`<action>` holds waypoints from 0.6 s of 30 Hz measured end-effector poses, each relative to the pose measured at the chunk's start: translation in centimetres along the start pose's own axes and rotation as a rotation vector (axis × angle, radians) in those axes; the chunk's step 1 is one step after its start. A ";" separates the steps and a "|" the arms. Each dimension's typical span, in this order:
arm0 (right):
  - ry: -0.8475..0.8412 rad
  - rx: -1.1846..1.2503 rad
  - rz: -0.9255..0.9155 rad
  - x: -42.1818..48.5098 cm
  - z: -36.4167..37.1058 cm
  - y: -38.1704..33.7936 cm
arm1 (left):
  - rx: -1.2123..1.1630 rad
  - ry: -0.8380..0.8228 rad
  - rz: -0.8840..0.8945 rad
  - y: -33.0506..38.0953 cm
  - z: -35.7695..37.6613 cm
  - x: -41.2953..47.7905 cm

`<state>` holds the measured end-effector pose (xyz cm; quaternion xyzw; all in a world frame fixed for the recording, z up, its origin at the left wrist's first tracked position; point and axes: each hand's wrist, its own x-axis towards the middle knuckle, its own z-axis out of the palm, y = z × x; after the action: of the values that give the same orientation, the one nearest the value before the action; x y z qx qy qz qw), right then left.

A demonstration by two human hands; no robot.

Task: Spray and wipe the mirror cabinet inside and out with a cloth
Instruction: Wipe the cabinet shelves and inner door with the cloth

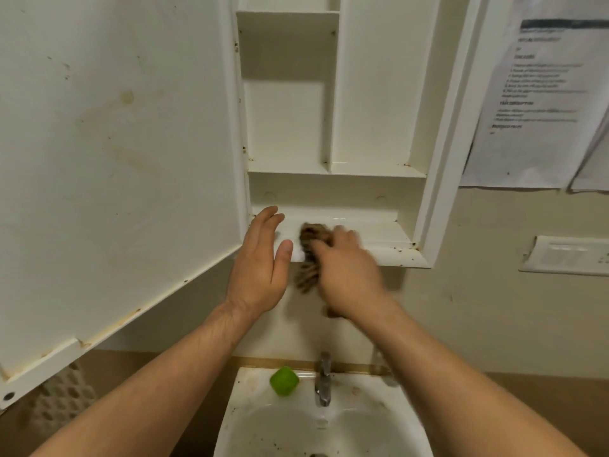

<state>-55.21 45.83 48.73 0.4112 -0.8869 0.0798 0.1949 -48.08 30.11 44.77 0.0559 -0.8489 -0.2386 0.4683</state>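
The cloth (308, 258) is brown and looks soft and light. It probably folds easily, so it is best held bunched in the palm. The right hand (346, 268) grips it this way: its blurred fingers (342, 233) curl over the bunch on the bottom shelf (382, 230) of the mirror cabinet (372, 94), and a tail hangs below them. The left hand (260, 258) holds nothing. Its fingers are straight, with the tips near the open door (115, 143); contact cannot be told.

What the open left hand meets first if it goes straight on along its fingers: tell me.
Probably the back wall of the lowest compartment in the white cabinet, just past the fingertips of the left hand; depth is unclear.
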 end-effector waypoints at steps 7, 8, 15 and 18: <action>-0.036 -0.128 0.056 -2.3 -0.8 5.5 | -0.008 -0.050 0.092 2.6 1.7 0.9; -0.045 -0.188 0.122 -3.3 -1.4 7.8 | -0.010 -0.058 0.092 3.0 2.0 0.8; -0.131 -0.225 0.207 -6.4 -1.9 8.9 | -0.032 -0.101 0.114 5.1 3.3 0.0; -0.091 -0.015 0.267 -8.6 -0.2 8.2 | -0.020 -0.096 0.170 4.6 2.9 -0.3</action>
<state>-56.36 57.24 45.49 0.2913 -0.9422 0.0799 0.1451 -49.67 35.24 45.35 -0.0326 -0.8696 -0.2090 0.4461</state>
